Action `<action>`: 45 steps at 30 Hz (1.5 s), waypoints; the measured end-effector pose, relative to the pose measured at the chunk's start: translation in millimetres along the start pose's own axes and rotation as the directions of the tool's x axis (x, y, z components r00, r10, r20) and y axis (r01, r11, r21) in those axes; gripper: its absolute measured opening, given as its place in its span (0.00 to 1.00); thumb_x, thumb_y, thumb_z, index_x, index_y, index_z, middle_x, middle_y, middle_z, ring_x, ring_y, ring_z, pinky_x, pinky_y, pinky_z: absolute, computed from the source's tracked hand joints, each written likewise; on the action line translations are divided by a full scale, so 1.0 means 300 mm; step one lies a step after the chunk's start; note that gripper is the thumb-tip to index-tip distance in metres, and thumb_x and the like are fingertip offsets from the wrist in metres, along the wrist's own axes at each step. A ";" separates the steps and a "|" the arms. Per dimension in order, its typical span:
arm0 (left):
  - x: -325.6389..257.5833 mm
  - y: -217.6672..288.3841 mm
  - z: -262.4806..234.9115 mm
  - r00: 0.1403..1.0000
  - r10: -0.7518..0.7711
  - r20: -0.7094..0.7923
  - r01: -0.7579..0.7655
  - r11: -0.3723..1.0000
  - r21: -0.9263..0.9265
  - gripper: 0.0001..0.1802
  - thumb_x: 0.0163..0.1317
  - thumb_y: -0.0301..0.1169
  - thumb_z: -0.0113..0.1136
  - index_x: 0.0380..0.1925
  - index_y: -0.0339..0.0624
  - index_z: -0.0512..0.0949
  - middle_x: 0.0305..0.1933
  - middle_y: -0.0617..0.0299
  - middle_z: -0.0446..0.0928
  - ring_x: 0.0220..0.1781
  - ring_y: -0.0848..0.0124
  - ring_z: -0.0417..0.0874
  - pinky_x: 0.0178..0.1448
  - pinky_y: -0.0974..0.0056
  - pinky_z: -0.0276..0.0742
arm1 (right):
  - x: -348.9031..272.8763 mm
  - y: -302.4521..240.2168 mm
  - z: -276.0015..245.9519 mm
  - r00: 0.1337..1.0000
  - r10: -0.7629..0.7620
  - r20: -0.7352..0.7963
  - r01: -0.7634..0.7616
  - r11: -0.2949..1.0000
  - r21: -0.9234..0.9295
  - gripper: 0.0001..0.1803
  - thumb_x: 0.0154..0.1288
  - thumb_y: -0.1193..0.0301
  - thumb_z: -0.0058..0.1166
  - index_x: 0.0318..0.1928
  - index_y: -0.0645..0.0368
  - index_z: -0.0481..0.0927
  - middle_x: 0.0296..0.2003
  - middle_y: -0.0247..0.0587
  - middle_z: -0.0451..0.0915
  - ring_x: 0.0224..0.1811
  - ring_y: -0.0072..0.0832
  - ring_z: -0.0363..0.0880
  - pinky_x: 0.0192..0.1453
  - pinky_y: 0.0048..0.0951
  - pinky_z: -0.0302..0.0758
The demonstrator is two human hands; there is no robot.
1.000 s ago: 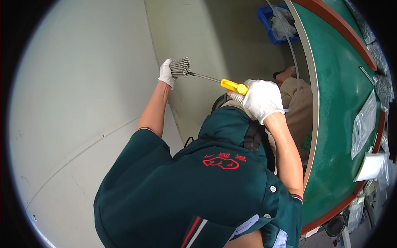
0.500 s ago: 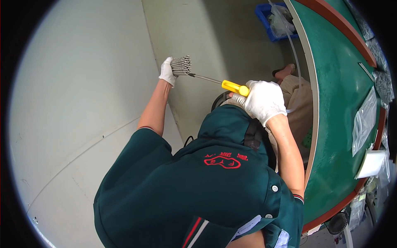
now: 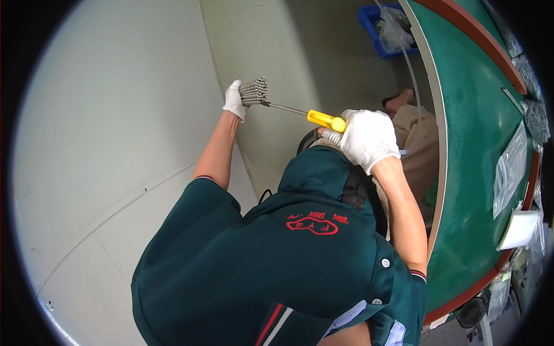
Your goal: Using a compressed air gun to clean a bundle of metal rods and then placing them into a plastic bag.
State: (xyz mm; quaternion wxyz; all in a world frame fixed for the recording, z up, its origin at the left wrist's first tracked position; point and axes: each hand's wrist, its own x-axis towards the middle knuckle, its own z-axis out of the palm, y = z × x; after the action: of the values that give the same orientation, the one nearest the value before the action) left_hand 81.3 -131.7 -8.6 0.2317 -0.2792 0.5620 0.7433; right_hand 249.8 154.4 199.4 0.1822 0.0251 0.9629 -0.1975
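Observation:
My left hand [image 3: 234, 102], in a white glove, grips a bundle of thin grey metal rods [image 3: 254, 91] whose far ends point right. My right hand [image 3: 370, 138], gloved in white too, is closed around a yellow air blow gun [image 3: 326, 120]. From the gun a slim metal nozzle [image 3: 285, 108] reaches left, its dark tip at the lower edge of the bundle. Whether the tip touches the rods I cannot tell. A clear hose [image 3: 413, 81] hangs down on the right and passes behind my right hand.
A green-topped table [image 3: 467, 173] with a pale edge curves along my right. Plastic bags [image 3: 510, 170] and a white pad [image 3: 518, 229] lie at its far side. A blue crate [image 3: 378, 43] holding bagged items stands on the floor ahead. A pale wall [image 3: 115, 115] rises on my left.
Almost nothing differs. The yellow blow gun has shifted very slightly left, toward the rods; both hands keep their grip.

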 end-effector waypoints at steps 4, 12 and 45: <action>0.003 -0.002 0.004 1.000 -0.002 -0.018 0.003 1.000 0.029 0.18 0.65 0.41 0.37 0.37 0.40 0.72 0.31 0.57 0.79 0.27 0.66 0.81 0.28 0.61 0.79 | 0.001 -0.001 0.000 1.000 0.007 0.000 -0.007 1.000 0.000 0.28 0.51 0.42 0.56 0.27 0.57 0.81 0.20 0.46 0.78 0.24 0.41 0.78 0.33 0.37 0.73; -0.016 -0.001 0.019 0.999 -0.036 -0.011 0.036 0.998 0.041 0.17 0.65 0.41 0.37 0.38 0.40 0.72 0.31 0.58 0.79 0.27 0.66 0.81 0.28 0.62 0.79 | -0.012 -0.004 0.012 0.997 -0.035 -0.065 0.033 0.999 -0.033 0.27 0.52 0.42 0.54 0.22 0.56 0.80 0.17 0.43 0.77 0.21 0.39 0.77 0.29 0.35 0.73; -0.047 0.009 0.042 0.999 -0.034 0.002 0.034 0.999 0.036 0.21 0.65 0.42 0.34 0.38 0.38 0.73 0.29 0.56 0.79 0.24 0.66 0.79 0.23 0.62 0.75 | 0.011 -0.025 -0.032 1.000 0.011 -0.015 -0.011 1.000 -0.021 0.28 0.53 0.43 0.54 0.26 0.58 0.80 0.19 0.46 0.78 0.24 0.41 0.78 0.32 0.37 0.74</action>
State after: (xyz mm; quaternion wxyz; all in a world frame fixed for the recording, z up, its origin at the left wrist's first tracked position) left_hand 87.9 -120.9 5.5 0.2499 -0.2836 0.5701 0.7294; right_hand 242.8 151.1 209.2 0.1764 0.0298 0.9661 -0.1862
